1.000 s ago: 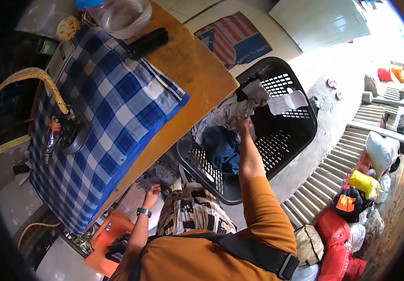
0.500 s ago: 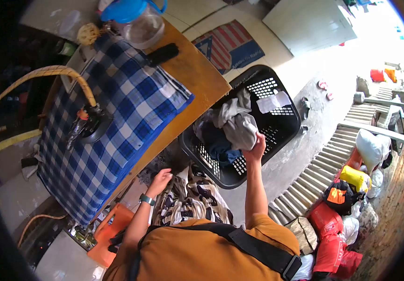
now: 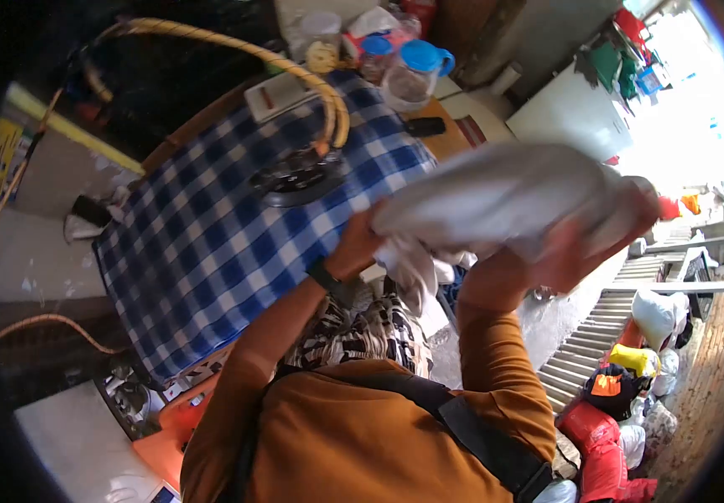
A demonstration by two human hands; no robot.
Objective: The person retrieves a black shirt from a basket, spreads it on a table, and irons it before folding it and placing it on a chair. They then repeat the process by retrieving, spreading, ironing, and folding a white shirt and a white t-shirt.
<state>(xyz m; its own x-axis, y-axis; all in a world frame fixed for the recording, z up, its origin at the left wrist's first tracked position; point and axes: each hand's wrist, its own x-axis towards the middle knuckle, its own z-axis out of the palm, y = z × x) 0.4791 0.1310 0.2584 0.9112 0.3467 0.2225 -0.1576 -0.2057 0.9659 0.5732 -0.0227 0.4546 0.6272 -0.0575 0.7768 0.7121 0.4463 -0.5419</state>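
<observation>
A light grey garment [image 3: 504, 201] is stretched between my two hands in front of me, blurred by motion. My left hand [image 3: 357, 246] is closed on its left end, beside the table's edge. My right hand [image 3: 571, 256] grips the other end, raised on the right and smeared by movement. Part of the cloth hangs down near my lap. On the table, a dark clothes iron [image 3: 299, 178] with a yellow wrapped cord rests on a blue-and-white checked cloth [image 3: 202, 260]. The garment and my right arm hide most of the laundry basket.
Jugs with blue lids, one of them a clear jug [image 3: 410, 84], stand at the table's far end near a black object [image 3: 425, 127]. An orange chair [image 3: 179, 423] is at lower left. Several bags, including a red bag [image 3: 592, 427], lie at right.
The grey garment has come up out of the black basket, lifted by my right hand. My left hand has moved up and taken hold of it. The view has turned toward the table.
</observation>
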